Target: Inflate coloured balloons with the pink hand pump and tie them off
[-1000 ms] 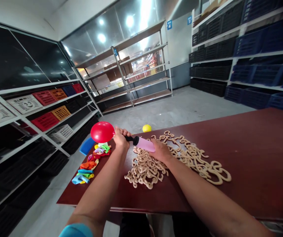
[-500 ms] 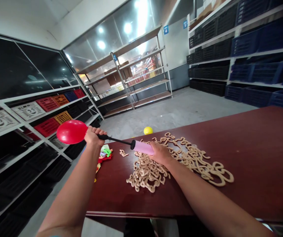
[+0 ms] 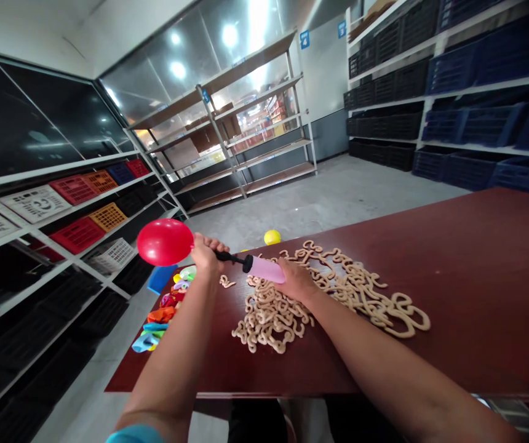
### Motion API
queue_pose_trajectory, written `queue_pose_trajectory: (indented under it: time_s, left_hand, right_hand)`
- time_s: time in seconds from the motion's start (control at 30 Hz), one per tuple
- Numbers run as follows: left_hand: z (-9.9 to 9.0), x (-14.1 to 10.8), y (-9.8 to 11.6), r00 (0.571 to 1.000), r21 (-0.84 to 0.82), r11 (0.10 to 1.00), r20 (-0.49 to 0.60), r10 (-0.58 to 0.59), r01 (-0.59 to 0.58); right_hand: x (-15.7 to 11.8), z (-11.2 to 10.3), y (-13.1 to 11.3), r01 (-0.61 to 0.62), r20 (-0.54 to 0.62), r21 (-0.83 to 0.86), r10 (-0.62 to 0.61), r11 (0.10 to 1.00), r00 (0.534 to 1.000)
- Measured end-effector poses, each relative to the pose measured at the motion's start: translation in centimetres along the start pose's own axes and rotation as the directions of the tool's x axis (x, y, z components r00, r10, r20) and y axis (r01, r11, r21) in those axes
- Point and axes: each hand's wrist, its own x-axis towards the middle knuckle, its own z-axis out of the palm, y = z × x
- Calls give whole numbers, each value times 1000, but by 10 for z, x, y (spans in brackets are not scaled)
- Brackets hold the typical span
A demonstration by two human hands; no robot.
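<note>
My left hand (image 3: 208, 253) is closed around the black handle end of a hand pump, with the neck of an inflated red balloon (image 3: 165, 242) at its fingers. The pump's pink barrel (image 3: 267, 269) is gripped by my right hand (image 3: 296, 280). Below and beyond the right hand, a tangled pile of beige long twisted balloons (image 3: 271, 317) spreads over the dark red table (image 3: 477, 277). A small beige piece (image 3: 226, 281) lies apart, left of the pile. Uninflated coloured balloons (image 3: 160, 315) lie at the table's left edge.
A yellow balloon (image 3: 272, 237) shows beyond the far table edge. A blue object (image 3: 160, 279) is by the left edge. Shelves with coloured crates (image 3: 75, 189) stand left, metal shelving (image 3: 246, 166) behind, and racks of dark blue crates (image 3: 490, 126) right.
My left hand and the red balloon have moved right, closer to the barrel, and less of the pump's rod shows. More coloured balloons have come into view at left.
</note>
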Motion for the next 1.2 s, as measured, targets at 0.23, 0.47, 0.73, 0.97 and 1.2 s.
queue_pose_trajectory:
  time_s: [0.23,0.47,0.73,0.97,1.2]
  left_hand:
    - [2,-12,-29,1000,-26,1000,29,11,-10]
    - [-10,-8,21,1000,-36,999,21,16,-15]
    - [-29,13,100,995,-21,995,24,98,-97]
    - [-22,14,65,997,-55,995,-1,79,-79]
    - [-15,-4,-9,1000,-56,998,-1,-3,3]
  right_hand:
    - [-1,-1,-1,-20,15,7,20,1000,1000]
    - [-2,-5,-6,58,-19,-24,-58,998,998]
    - [0,1,-10,65,-2,-1,-65,998,998]
    - [-3,2,-4,44,12,29,-45,999,999]
    - [-2,-4,-7,-8,60,6,8,1000,998]
